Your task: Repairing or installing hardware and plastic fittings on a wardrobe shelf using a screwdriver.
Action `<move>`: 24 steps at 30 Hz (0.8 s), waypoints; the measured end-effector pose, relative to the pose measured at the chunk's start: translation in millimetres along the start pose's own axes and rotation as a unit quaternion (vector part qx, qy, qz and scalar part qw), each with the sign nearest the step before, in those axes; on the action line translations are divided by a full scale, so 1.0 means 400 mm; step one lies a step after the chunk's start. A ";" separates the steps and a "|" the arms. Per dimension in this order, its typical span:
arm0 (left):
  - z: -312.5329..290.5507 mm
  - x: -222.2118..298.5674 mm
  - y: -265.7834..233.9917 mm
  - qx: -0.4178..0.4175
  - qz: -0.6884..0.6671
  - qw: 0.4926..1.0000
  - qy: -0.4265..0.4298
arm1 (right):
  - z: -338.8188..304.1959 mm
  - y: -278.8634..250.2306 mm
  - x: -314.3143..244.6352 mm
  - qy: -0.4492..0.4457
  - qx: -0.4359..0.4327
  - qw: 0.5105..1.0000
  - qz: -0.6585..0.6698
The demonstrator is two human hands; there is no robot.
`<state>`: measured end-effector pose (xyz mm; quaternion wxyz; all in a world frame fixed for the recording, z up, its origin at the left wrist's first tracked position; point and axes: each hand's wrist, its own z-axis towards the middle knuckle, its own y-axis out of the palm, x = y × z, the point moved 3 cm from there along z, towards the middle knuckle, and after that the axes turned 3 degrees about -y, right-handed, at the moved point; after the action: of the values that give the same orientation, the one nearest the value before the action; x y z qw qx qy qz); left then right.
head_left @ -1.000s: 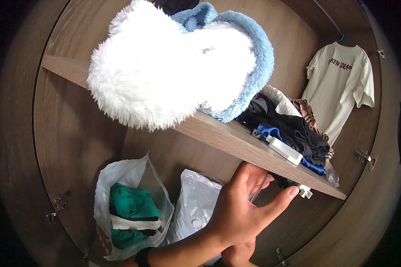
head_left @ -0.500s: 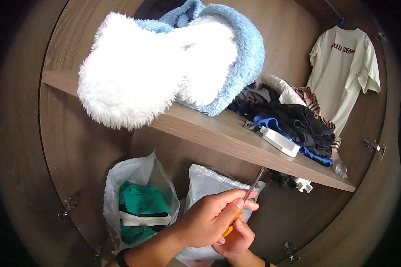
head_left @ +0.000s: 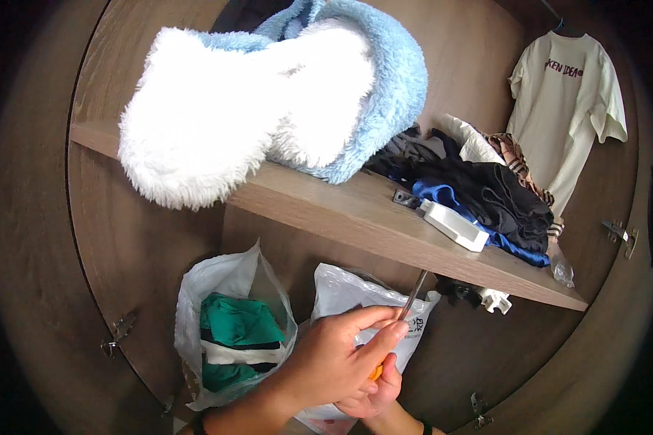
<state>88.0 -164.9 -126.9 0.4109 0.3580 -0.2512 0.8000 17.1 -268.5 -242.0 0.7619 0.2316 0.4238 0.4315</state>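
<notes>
A screwdriver with a metal shaft (head_left: 414, 291) and an orange handle (head_left: 376, 373) points up at the underside of the wooden shelf (head_left: 355, 225). Its tip reaches the shelf's lower edge; the exact contact spot is hidden. My left hand (head_left: 341, 355) is closed, with thumb and index finger pinching the shaft. Below and partly behind it, my right hand (head_left: 386, 391) is closed round the handle, most of which the hands cover. Just right of the tip, a white plastic fitting (head_left: 495, 300) and something dark hang under the shelf.
A white and blue plush item (head_left: 210, 116) overhangs the shelf. Beside it lie dark clothes (head_left: 486, 196) and a white plastic device (head_left: 453, 225). A cream T-shirt (head_left: 566, 101) hangs at right. Below stand a bag (head_left: 196, 290) of green clothing and another white bag (head_left: 341, 290).
The view has shifted slightly. My left thumb now lies further up along the shaft, and less of the orange handle shows. My right fingers no longer show beyond the shaft.
</notes>
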 end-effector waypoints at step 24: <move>-0.040 -0.064 0.019 0.123 0.084 0.989 0.009 | -0.016 -0.035 0.041 -0.038 0.195 0.980 0.007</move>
<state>86.1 -170.0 -157.3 0.2976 0.3761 -0.1758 0.8597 22.5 -261.9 -262.8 0.7148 0.3943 0.4692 0.3368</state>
